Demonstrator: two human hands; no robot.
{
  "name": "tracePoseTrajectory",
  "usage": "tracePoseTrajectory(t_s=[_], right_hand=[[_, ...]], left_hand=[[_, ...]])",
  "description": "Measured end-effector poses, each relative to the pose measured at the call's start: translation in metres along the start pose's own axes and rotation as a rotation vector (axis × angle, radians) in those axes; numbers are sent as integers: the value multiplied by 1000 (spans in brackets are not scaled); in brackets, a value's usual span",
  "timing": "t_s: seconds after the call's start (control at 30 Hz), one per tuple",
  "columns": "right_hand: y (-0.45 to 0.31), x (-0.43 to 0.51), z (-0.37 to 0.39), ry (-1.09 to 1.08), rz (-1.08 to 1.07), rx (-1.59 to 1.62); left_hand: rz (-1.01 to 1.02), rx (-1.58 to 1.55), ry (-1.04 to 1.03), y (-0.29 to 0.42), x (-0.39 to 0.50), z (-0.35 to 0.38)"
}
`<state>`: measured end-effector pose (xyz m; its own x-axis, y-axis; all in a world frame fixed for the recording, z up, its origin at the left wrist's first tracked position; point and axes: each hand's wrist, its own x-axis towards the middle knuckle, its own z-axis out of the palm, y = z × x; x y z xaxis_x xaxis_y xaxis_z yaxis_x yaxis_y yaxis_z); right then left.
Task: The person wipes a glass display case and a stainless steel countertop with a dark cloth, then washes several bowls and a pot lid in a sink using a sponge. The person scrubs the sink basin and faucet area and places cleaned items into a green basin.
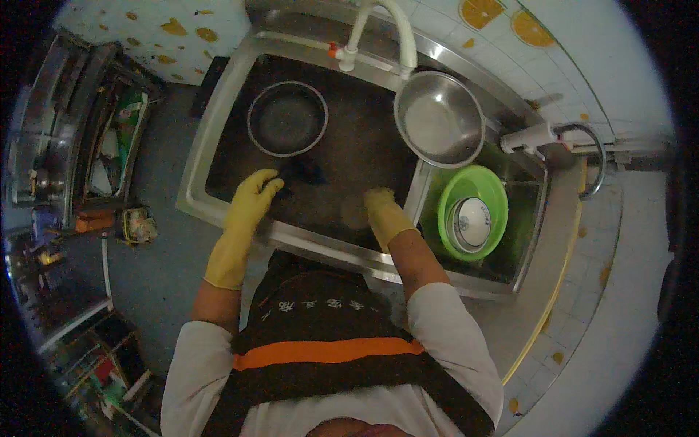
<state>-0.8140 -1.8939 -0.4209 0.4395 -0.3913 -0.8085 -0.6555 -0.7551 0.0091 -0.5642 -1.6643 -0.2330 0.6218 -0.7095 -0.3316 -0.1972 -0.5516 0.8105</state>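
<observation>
My left hand [253, 199], in a yellow rubber glove, reaches over the front left of a large sink basin [199, 169]. Its thumb and fingers pinch a dark, cloth-like thing [303, 170] whose outline is hard to make out. My right hand [385, 212], gloved the same way, is blurred and low in the basin's front right. Its fingertips are indistinct, and what it may hold cannot be seen. Beyond the left hand, a round metal-rimmed bowl or pot [288, 120] sits in the basin. A stainless steel bowl [439, 120] rests at the divider, beneath the faucet outlet.
A pale faucet [352, 41] with a red-marked valve arches over the back. In the right-hand sink compartment, a green plastic basin [498, 218] holds stacked bowls [472, 224]. A second white tap or spout [528, 137] juts from the right wall. Shelving [104, 136] stands at left.
</observation>
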Motion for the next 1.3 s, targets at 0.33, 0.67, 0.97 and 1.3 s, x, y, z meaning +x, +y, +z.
tracePoseTrajectory(t_s=[0.33,0.67,0.97,1.3], right_hand=[[18,-4,-1,-47,36,357],[-19,13,24,15,64,301],[-26,-51,-41,626,-111,201],[-65,-76,-75,328,-200,1220]], left_hand=[[-55,8,64,-49,-22,7],[-21,165,-46,-54,-15,15],[11,382,-251,-56,9,39],[-64,-306,-395,-45,33,68]])
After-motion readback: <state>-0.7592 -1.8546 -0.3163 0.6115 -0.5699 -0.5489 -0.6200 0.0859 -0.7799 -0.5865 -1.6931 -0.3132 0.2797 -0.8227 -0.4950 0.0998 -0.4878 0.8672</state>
